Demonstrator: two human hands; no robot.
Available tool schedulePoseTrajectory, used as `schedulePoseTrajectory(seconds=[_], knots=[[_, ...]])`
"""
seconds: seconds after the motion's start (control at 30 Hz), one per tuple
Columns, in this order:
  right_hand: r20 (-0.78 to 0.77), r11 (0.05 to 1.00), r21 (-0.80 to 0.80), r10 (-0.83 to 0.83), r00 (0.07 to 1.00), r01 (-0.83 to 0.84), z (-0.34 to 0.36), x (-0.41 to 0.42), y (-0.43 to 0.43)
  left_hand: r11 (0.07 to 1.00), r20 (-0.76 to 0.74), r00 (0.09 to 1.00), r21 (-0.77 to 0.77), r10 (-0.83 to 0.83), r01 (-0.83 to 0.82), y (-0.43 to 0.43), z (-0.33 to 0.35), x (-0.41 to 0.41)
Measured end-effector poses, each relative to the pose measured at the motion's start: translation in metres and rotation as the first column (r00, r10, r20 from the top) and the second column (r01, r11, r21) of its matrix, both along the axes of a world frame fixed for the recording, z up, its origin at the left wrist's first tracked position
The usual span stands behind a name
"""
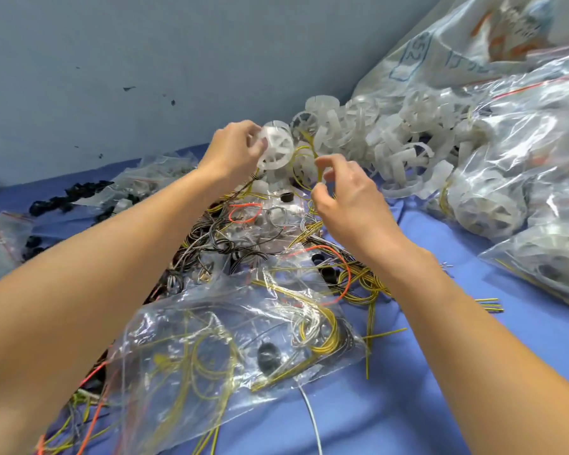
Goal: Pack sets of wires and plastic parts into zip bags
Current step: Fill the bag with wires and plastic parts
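Grips white plastic wheel (pixel 275 144) in left hand (pixel 234 152), flat face toward camera. Sits at ten o'clock from right hand (pixel 349 198), close by. Curls right fingers beside yellow wire (pixel 304 148); cannot tell if pinching.

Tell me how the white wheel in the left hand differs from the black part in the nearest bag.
The white wheel is translucent, spoked and larger; the black part is dark and smaller. The left hand grips the wheel; the black part lies inside the zip bag. Both look round.
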State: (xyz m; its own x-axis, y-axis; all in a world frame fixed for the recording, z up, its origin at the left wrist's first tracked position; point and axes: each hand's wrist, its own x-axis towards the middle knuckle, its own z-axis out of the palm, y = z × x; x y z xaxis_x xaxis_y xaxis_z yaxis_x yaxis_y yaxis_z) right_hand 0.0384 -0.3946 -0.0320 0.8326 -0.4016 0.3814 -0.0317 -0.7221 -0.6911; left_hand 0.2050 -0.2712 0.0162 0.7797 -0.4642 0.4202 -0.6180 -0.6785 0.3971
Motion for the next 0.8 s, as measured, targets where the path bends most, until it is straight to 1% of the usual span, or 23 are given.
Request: schedulePoseTrajectory(seconds=[0.03,0.1,0.13,0.2,0.3,0.37,0.43,0.47,0.53,0.6,0.63,0.67,0.73,0.8], knots=[[0.038,0.998,0.052,0.016,0.999,-0.018,0.002,0.000,0.005,0.994,-0.071,0.997,-0.110,-0.033,0.025,0.008,0.007,-0.012],[0.108,0.982,0.166,0.078,0.991,-0.095,0.006,-0.001,0.020,0.953,-0.189,0.973,-0.296,-0.131,0.070,0.028,0.015,-0.043],[0.140,0.966,0.214,0.118,0.983,-0.146,0.009,-0.002,0.028,0.927,-0.231,0.955,-0.365,-0.183,0.089,0.039,0.017,-0.060],[0.214,0.912,0.318,0.198,0.956,-0.260,0.014,-0.005,0.045,0.890,-0.284,0.922,-0.440,-0.263,0.119,0.064,0.014,-0.095],[0.302,0.765,0.497,0.292,0.908,-0.411,0.017,-0.016,0.066,0.873,-0.305,0.901,-0.468,-0.310,0.141,0.104,0.006,-0.137],[0.296,0.680,0.570,0.354,0.887,-0.461,0.017,-0.024,0.077,0.861,-0.319,0.900,-0.496,-0.298,0.110,0.131,-0.001,-0.156],[0.283,0.580,0.654,0.406,0.869,-0.485,0.015,-0.031,0.090,0.820,-0.335,0.900,-0.571,-0.278,0.041,0.157,-0.009,-0.167],[0.287,0.511,0.706,0.427,0.858,-0.490,0.014,-0.035,0.095,0.784,-0.347,0.896,-0.620,-0.277,0.003,0.168,-0.014,-0.171],[0.304,0.328,0.813,0.464,0.832,-0.480,0.013,-0.042,0.105,0.724,-0.367,0.889,-0.687,-0.275,-0.059,0.186,-0.025,-0.176],[0.326,0.134,0.885,0.506,0.799,-0.446,0.010,-0.050,0.114,0.709,-0.385,0.877,-0.701,-0.288,-0.074,0.199,-0.036,-0.180],[0.331,0.075,0.899,0.527,0.783,-0.431,0.009,-0.053,0.118,0.711,-0.398,0.860,-0.700,-0.319,-0.060,0.203,-0.040,-0.182],[0.331,0.043,0.906,0.547,0.769,-0.421,0.008,-0.055,0.123,0.715,-0.411,0.836,-0.699,-0.364,-0.033,0.206,-0.043,-0.184],[0.327,0.010,0.914,0.574,0.751,-0.406,0.005,-0.058,0.132,0.710,-0.405,0.795,-0.702,-0.452,0.047,0.208,-0.046,-0.188],[0.323,-0.008,0.919,0.585,0.744,-0.393,0.005,-0.059,0.140,0.685,-0.379,0.780,-0.724,-0.498,0.085,0.209,-0.047,-0.190]])
